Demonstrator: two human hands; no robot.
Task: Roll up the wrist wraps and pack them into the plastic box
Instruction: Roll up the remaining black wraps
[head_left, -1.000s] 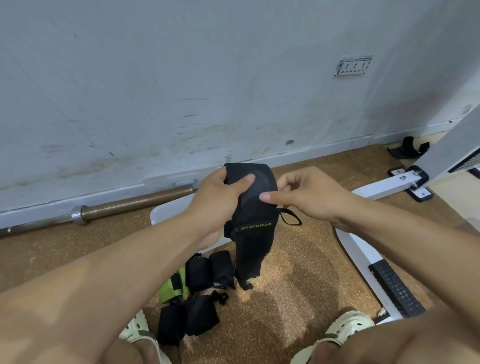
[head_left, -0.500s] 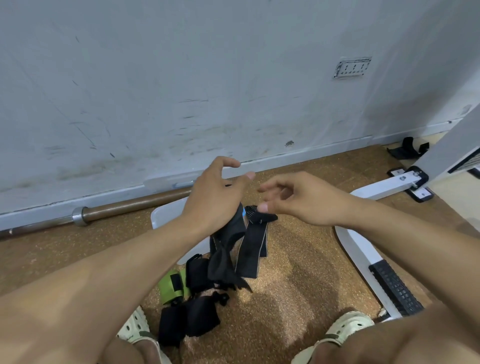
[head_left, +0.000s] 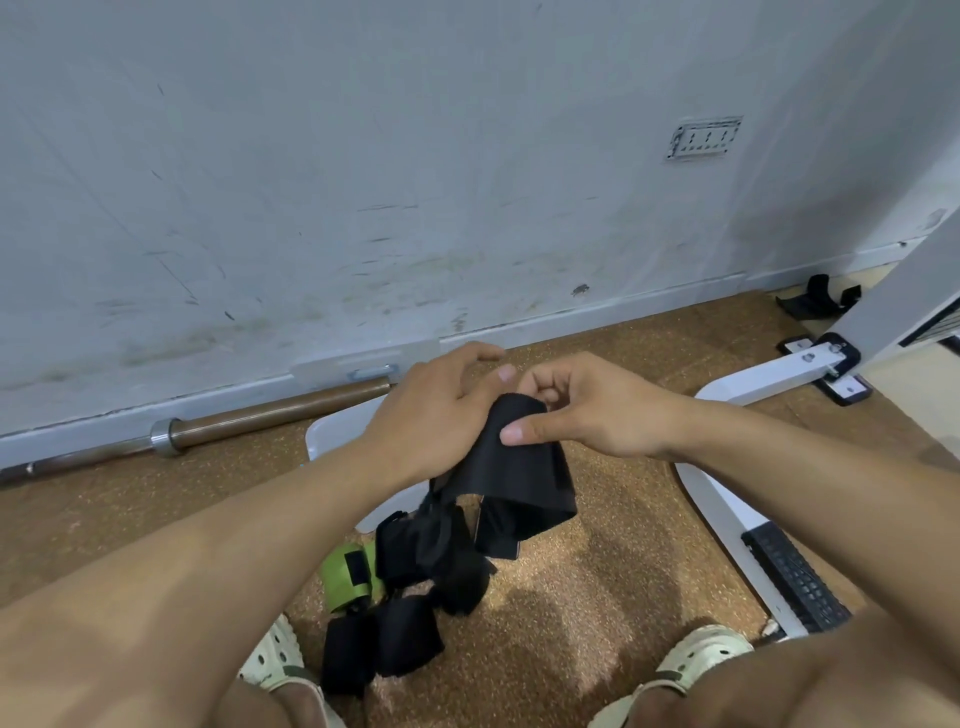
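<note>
Now, hands: both are held above the floor (head_left: 571, 597), close together, in front of the wall (head_left: 363, 156).
Left hand (head_left: 436, 410): back turned up, fingers bent over the left side of the wrap (head_left: 514, 467); the thumb tip points right, toward the other hand. The wrap comes out from under this palm, so the hand holds it.
Right hand (head_left: 587, 410): thumb lies flat on the top part of the wrap and the curled fingers are behind it, so the wrap is pinched between them.
Wrap: black, wide and flat band. The upper edge is at the fingers, the rest hangs down and folds, with 1 end hanging loose below. It is not rolled.
Rolled wraps (head_left: 400, 597): some black rolls lie on the floor below the hands, touching each other; their number I cannot tell surely.
Green roll (head_left: 345, 574): 1 roll, just beside the black ones, on their left.
Box (head_left: 337, 431): white plastic, on the floor behind the rolls, mostly hidden by the left arm; inside is not visible.
Barbell (head_left: 234, 421): lies along the wall on the left.
Shoes (head_left: 701, 654): 2 pale shoes at the bottom edge, 1 on each side of the rolls.
Frame (head_left: 737, 514): white metal, on the right.
</note>
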